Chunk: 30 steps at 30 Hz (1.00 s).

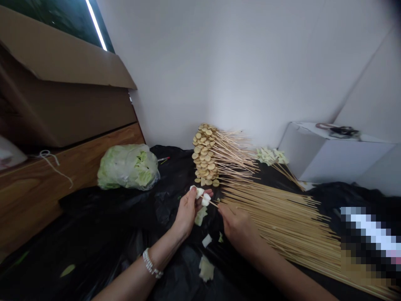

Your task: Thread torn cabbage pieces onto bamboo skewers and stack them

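Note:
My left hand [188, 211] is closed on small white-green cabbage pieces [200, 194], held just above the black plastic sheet [125, 234]. My right hand [236, 225] pinches a thin bamboo skewer [214, 203] whose tip meets the pieces in the left hand. A pearl bracelet [152, 263] circles my left wrist. Loose cabbage scraps [206, 267] lie on the sheet below the hands.
A large heap of bare bamboo skewers [282, 221] lies to the right. Behind the hands stand a stack of skewers with round tan slices [205, 154] and a few cabbage skewers [271, 156]. A bag of cabbage [128, 166] sits left. A white box [326, 154] stands far right, cardboard [62, 83] far left.

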Available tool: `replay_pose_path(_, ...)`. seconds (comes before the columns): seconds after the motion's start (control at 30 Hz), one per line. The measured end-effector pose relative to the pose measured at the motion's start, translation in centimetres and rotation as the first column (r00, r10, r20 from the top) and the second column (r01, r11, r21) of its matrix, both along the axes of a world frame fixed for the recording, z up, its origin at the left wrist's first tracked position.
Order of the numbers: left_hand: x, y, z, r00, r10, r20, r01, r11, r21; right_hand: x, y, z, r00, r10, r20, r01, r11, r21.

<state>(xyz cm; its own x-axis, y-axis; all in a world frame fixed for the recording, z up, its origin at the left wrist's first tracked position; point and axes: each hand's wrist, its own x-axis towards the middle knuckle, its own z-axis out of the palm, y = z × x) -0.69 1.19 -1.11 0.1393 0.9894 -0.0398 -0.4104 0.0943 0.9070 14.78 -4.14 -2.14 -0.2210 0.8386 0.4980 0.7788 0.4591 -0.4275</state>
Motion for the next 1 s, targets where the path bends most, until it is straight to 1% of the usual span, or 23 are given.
replay_pose_path(0.07, 0.0, 0.0, -0.1, 1.000, -0.007, -0.002, 0.007, 1.000, 0.008, 0.0, 0.0, 0.1, 1.000, 0.012, -0.028, -0.012, 1.000, -0.017)
replay_pose_path(0.13, 0.0, 0.1, -0.2, 1.000, -0.008, 0.007, 0.008, 1.000, 0.013, 0.0, 0.2, 0.4, 0.986, 0.054, -0.158, -0.078, 0.985, -0.153)
replay_pose_path(0.2, 0.0, 0.1, -0.3, 1.000, -0.012, 0.019, 0.012, 1.000, 0.022, 0.0, 0.5, 0.7, 0.945, 0.054, -0.321, -0.172, 0.921, -0.350)
replay_pose_path(0.23, 0.0, 0.1, -0.3, 1.000, -0.013, 0.021, 0.013, 1.000, 0.024, 0.0, 0.6, 0.8, 0.926, 0.040, -0.376, -0.210, 0.881, -0.424)
replay_pose_path(0.27, 0.1, 0.1, -0.2, 1.000, -0.013, 0.019, 0.012, 1.000, 0.023, 0.0, 0.7, 0.8, 0.916, 0.028, -0.400, -0.226, 0.860, -0.458)
replay_pose_path(0.3, 0.1, 0.1, -0.2, 1.000, -0.010, 0.015, 0.009, 1.000, 0.019, 0.0, 0.8, 0.8, 0.920, 0.031, -0.391, -0.219, 0.867, -0.448)
replay_pose_path(0.33, 0.1, 0.1, -0.2, 1.000, -0.008, 0.008, 0.008, 1.000, 0.015, 0.1, 0.7, 0.7, 0.936, 0.047, -0.349, -0.192, 0.900, -0.392)
replay_pose_path(0.4, 0.1, 0.1, -0.2, 1.000, -0.006, -0.005, 0.006, 1.000, 0.010, 0.1, 0.5, 0.4, 0.980, 0.074, -0.184, -0.111, 0.974, -0.196)
replay_pose_path(0.43, 0.0, 0.1, -0.2, 1.000, -0.008, -0.009, 0.008, 1.000, 0.010, 0.1, 0.3, 0.3, 0.994, 0.069, -0.089, -0.077, 0.992, -0.097)
replay_pose_path(0.5, 0.0, 0.1, -0.3, 1.000, -0.013, -0.011, 0.013, 1.000, 0.010, 0.1, 0.0, 0.0, 0.998, 0.033, 0.049, -0.034, 0.999, 0.031)
replay_pose_path(0.57, -0.1, 0.1, -0.4, 1.000, -0.015, -0.019, 0.016, 1.000, 0.014, 0.0, -0.1, 0.1, 0.999, 0.016, 0.048, -0.018, 0.999, 0.043)
replay_pose_path(0.6, -0.1, 0.1, -0.4, 1.000, -0.016, -0.024, 0.017, 1.000, 0.019, 0.0, 0.0, 0.1, 1.000, 0.030, -0.004, -0.030, 1.000, 0.000)
replay_pose_path(0.67, 0.0, 0.1, -0.4, 0.999, -0.019, -0.029, 0.020, 0.999, 0.028, 0.0, 0.3, 0.4, 0.980, 0.066, -0.189, -0.100, 0.979, -0.176)
replay_pose_path(0.7, 0.0, 0.1, -0.3, 0.999, -0.022, -0.030, 0.023, 0.999, 0.031, 0.0, 0.5, 0.5, 0.954, 0.071, -0.291, -0.157, 0.945, -0.286)
replay_pose_path(0.73, 0.1, 0.1, -0.3, 0.999, -0.025, -0.030, 0.026, 0.999, 0.031, 0.1, 0.7, 0.6, 0.925, 0.062, -0.375, -0.217, 0.897, -0.386)
replay_pose_path(0.77, 0.1, 0.0, -0.3, 0.999, -0.024, -0.028, 0.025, 0.999, 0.030, 0.1, 0.9, 0.6, 0.902, 0.044, -0.430, -0.258, 0.852, -0.455)
replay_pose_path(0.8, 0.1, 0.0, -0.3, 0.999, -0.026, -0.030, 0.027, 0.999, 0.028, 0.1, 0.9, 0.6, 0.895, 0.032, -0.445, -0.269, 0.835, -0.481)
replay_pose_path(0.83, 0.1, 0.0, -0.3, 0.999, -0.027, -0.033, 0.028, 0.999, 0.028, 0.2, 0.9, 0.6, 0.907, 0.038, -0.420, -0.249, 0.852, -0.460)
replay_pose_path(0.87, 0.1, 0.1, -0.4, 0.999, -0.028, -0.035, 0.029, 0.999, 0.029, 0.2, 0.8, 0.6, 0.933, 0.055, -0.357, -0.204, 0.896, -0.393)
replay_pose_path(0.9, 0.1, 0.1, -0.5, 0.999, -0.031, -0.037, 0.033, 0.999, 0.033, 0.2, 0.6, 0.5, 0.961, 0.065, -0.270, -0.146, 0.946, -0.290)
replay_pose_path(0.93, 0.0, 0.1, -0.7, 0.999, -0.038, -0.039, 0.039, 0.998, 0.038, 0.1, 0.4, 0.5, 0.982, 0.063, -0.176, -0.094, 0.980, -0.173)
replay_pose_path(0.97, 0.0, 0.1, -0.8, 0.998, -0.045, -0.041, 0.047, 0.998, 0.043, 0.1, 0.2, 0.5, 0.994, 0.052, -0.094, -0.058, 0.996, -0.070)
replay_pose_path(1.0, 0.0, 0.1, -0.9, 0.998, -0.050, -0.044, 0.052, 0.998, 0.045, 0.1, 0.1, 0.5, 0.998, 0.041, -0.041, -0.041, 0.999, -0.007)
